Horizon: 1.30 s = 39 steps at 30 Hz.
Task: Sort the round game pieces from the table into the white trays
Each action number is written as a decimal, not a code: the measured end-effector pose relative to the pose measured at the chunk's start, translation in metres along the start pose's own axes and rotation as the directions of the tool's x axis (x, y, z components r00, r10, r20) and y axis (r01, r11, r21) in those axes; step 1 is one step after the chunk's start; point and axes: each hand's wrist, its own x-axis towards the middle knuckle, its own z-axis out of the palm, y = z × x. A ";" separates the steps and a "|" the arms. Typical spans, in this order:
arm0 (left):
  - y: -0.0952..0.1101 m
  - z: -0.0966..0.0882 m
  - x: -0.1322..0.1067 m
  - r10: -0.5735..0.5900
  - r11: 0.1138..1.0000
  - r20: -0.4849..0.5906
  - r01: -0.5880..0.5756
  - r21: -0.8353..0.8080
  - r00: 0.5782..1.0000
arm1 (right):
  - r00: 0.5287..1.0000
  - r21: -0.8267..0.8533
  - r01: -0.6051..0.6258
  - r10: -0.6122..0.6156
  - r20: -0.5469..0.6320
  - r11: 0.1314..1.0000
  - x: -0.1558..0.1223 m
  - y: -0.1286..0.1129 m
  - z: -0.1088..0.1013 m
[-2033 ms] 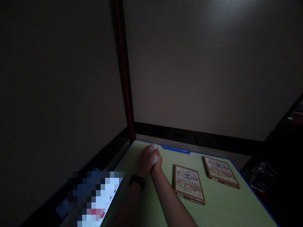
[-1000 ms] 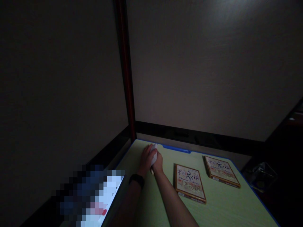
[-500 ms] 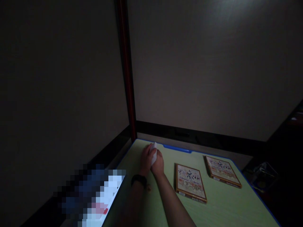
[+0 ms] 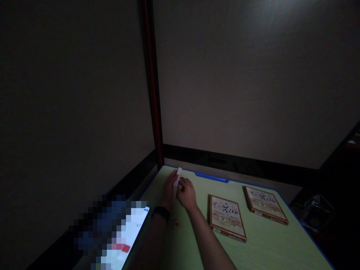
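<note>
My left hand point(image 4: 169, 189), with a dark band at its wrist, is wrapped round the left side of a slim white slab-like object point(image 4: 177, 183). The object stands on edge above the far left of the table, its top end above my fingers. I cannot make out its exact kind. Close against its right side, my right hand point(image 4: 186, 191) has its fingers curled in. Whether something small is between those fingertips is hidden.
Two flat Chinese chess boxes, a nearer one point(image 4: 226, 217) and a farther one point(image 4: 266, 204), lie on the light green, blue-edged table point(image 4: 267, 243). A lit screen point(image 4: 132, 228) is at the left edge. Behind the table rises a wall point(image 4: 239, 86).
The white object has turned more edge-on and shifted slightly left with my left hand. My right hand has loosened from around it and its fingers now curl at its right side.
</note>
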 end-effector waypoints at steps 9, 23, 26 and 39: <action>0.010 -0.007 0.002 -0.063 0.992 -0.003 0.062 -0.113 0.998 | 0.993 -0.100 0.094 -0.087 0.074 0.991 -0.006 -0.005 -0.004; 0.028 -0.015 -0.002 0.211 0.944 0.057 -0.218 0.249 0.976 | 0.988 -0.196 0.063 -0.033 0.149 0.979 -0.006 -0.006 -0.016; 0.036 -0.014 -0.011 0.229 0.921 0.086 -0.245 0.305 0.970 | 0.987 -0.200 0.070 -0.039 0.155 0.977 -0.008 -0.007 -0.018; 0.037 0.008 -0.021 0.080 0.897 0.286 -0.194 0.396 0.955 | 0.950 -0.093 0.174 -0.142 0.279 0.980 -0.011 -0.008 -0.017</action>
